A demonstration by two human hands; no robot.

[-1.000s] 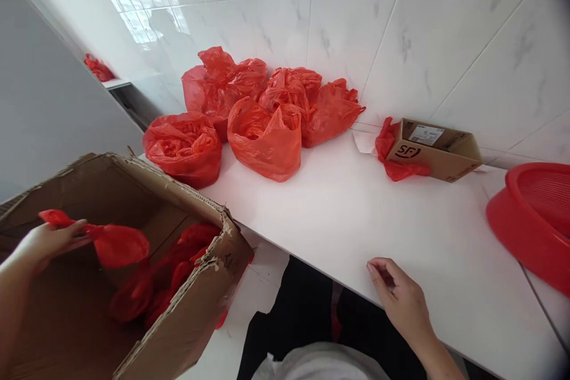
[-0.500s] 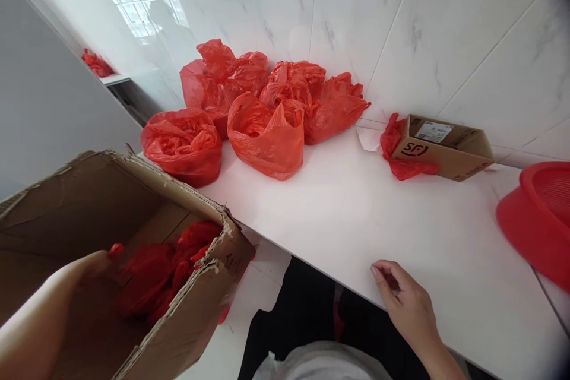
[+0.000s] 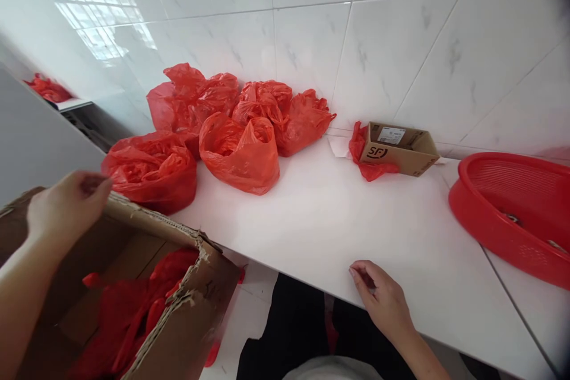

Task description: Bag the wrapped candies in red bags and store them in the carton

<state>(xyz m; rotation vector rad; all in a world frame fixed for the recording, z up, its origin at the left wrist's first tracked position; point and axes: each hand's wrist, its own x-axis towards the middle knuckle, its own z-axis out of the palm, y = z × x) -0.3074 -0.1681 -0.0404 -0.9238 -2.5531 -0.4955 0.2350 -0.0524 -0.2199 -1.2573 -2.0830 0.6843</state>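
Note:
My left hand (image 3: 66, 208) hovers over the far rim of a big torn cardboard box (image 3: 187, 320) at the lower left, fingers loosely curled, holding nothing. Red plastic bags (image 3: 129, 314) lie crumpled in the box's bottom. My right hand (image 3: 383, 300) rests on the near edge of the white counter (image 3: 338, 225), fingers curled under, with nothing in it. Several filled red plastic bags (image 3: 240, 154) stand grouped on the counter by the tiled wall; the nearest one (image 3: 151, 169) sits just beyond my left hand.
A small brown SF cardboard box (image 3: 401, 151) lies on its side by the wall with a red bag (image 3: 363, 151) against it. A red plastic basket (image 3: 512, 205) sits at the right. More red bags (image 3: 47, 89) lie on a ledge at far left.
My left hand let go of a red bag inside the box, then rose out to the box's far rim. The view swung slightly left. My right hand stayed put.

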